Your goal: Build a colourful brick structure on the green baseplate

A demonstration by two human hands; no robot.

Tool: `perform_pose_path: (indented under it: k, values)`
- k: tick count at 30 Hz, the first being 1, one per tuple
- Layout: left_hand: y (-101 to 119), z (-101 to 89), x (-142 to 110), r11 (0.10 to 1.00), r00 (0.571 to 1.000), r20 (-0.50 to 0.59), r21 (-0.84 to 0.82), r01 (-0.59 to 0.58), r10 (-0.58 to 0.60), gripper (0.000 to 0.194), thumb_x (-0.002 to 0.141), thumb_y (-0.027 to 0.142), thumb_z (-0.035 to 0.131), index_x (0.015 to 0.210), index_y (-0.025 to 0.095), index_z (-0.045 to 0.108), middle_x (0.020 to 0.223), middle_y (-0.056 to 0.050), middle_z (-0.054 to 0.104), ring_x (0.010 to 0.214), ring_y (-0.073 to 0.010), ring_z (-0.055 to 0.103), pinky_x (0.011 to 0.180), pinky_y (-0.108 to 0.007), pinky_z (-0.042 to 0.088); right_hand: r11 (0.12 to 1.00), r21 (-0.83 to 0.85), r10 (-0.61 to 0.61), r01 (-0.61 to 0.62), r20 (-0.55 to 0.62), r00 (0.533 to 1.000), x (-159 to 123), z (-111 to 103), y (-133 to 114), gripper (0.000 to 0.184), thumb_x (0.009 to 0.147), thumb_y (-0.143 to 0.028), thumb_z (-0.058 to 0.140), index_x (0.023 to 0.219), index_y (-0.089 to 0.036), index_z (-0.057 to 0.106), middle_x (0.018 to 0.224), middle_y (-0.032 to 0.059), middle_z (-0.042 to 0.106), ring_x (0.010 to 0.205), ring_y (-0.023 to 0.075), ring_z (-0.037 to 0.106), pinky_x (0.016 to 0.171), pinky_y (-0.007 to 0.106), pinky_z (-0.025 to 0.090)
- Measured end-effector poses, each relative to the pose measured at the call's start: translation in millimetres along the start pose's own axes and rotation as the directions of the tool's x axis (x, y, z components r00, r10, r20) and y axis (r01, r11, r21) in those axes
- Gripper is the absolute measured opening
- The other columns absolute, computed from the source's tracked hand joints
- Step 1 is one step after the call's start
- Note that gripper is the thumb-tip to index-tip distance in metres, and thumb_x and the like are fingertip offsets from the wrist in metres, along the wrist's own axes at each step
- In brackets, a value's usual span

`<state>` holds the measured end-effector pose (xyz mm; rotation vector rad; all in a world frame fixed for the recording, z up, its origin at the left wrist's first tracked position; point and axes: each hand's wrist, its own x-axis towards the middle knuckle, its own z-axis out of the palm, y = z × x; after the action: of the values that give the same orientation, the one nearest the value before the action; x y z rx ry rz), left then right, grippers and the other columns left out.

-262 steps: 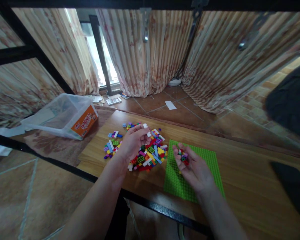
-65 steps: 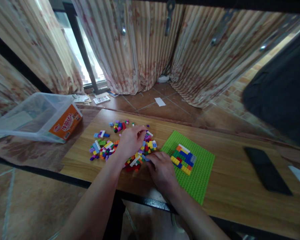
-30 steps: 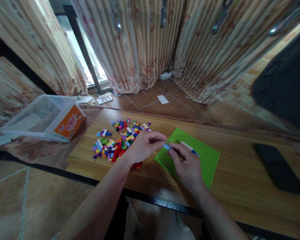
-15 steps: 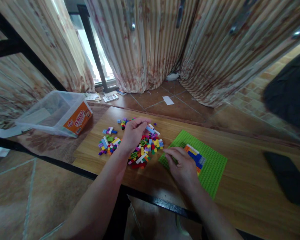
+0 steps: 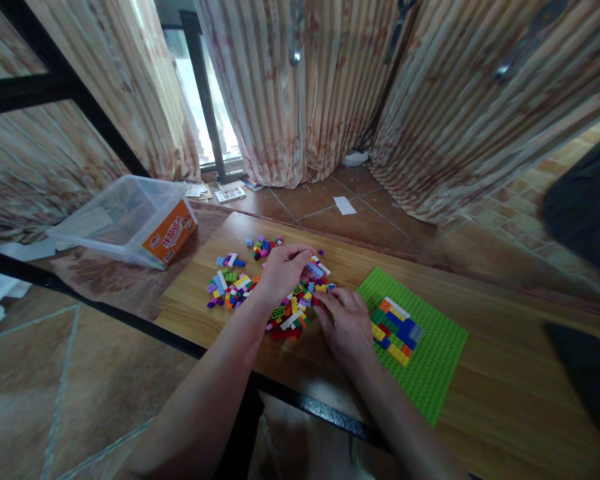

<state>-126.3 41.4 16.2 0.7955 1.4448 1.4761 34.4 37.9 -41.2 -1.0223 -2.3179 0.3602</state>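
Note:
My left hand (image 5: 286, 272) is over the loose pile of toy building bricks (image 5: 300, 310), palm down with fingers curled and pressed together. Light blue and white bricks (image 5: 318, 268) lie by its fingertips; whatever is inside the fingers is hidden. At the pile's right edge, the thumb and forefinger of my right hand (image 5: 347, 327) pinch a small red brick (image 5: 316, 301). Just right of that hand is a green studded baseplate (image 5: 437, 340), bearing a flat patch of joined bricks (image 5: 397, 330) in blue, yellow, orange, red, green, white and grey.
Smaller brick clusters (image 5: 227, 287) are left of my left hand. Beyond the table's (image 5: 180, 303) left end stands a clear plastic bin (image 5: 125, 247) with an orange label. A dark flat object (image 5: 580, 367) lies at the right. Striped curtains (image 5: 300, 100) hang behind.
My right hand has moved left from beside the baseplate to the pile, uncovering more of the joined bricks. My left hand stays over the pile. The whole view has shifted slightly.

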Motion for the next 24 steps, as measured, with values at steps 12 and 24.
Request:
perform_pose_path:
  k: [12,24]
  values:
    - [2,1.1,-10,0.980,0.968,0.161,0.085,0.181,-0.192,0.023,0.086,0.029,0.055,0.071,0.014,0.064,0.054,0.004,0.050,0.040,-0.0060,0.043,0.038,-0.018,0.031,0.624,0.737,0.370,-0.260,0.014,0.929,1,-24,0,0.018,0.083,-0.032,0.067,0.097,-0.022,0.070,0.089,0.0029,0.072,0.081,0.0168,0.065,0.075,0.032,0.053]
    - [-3,12.5,-23,0.951,0.796,0.524,0.225,0.213,-0.303,0.041,0.077,0.056,0.066,0.078,0.016,0.057,0.067,0.004,0.048,0.053,-0.0059,0.036,0.043,-0.017,0.024,0.675,0.709,0.419,-0.202,-0.144,0.896,-3,-27,8,0.018,0.084,-0.029,0.066,0.100,-0.021,0.066,0.093,0.0046,0.072,0.085,0.0165,0.068,0.080,0.034,0.056]
